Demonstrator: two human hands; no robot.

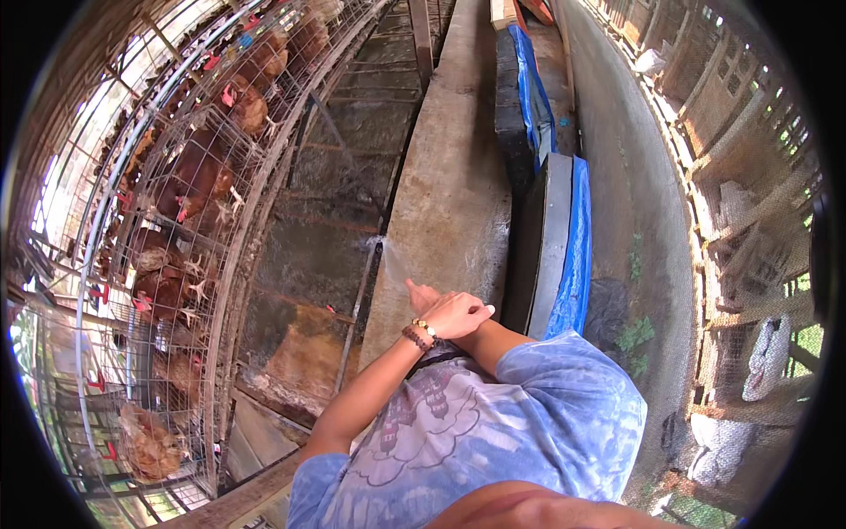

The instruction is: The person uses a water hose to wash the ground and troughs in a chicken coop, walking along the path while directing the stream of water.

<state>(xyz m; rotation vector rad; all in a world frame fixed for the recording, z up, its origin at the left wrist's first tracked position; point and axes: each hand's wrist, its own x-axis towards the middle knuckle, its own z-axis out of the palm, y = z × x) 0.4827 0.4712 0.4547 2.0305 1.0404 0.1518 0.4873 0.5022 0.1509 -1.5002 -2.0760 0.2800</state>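
Note:
My left hand [461, 316], with beaded bracelets [423, 334] at its wrist, lies across my right wrist in front of my tie-dyed shirt [456, 423]. Its fingers are bent; whether they grip the wrist is unclear. Partly covered by it, my right hand [424, 299] points to the left, one digit extended. What its palm may hold is hidden. A pale streak, like a spray of water [390, 254], shows just beyond that digit, at the edge of the concrete walkway [443, 159]. Wet, dark floor [317, 244] lies to the left of the walkway.
Wire cages [192, 198] with several brown hens [198, 165] line the left side. Dark troughs or boxes [545, 244] with blue plastic sheeting [575, 244] stand along the walkway's right. Farther right run a low wall [615, 165] and netting [747, 231]. A wooden post [421, 40] stands ahead.

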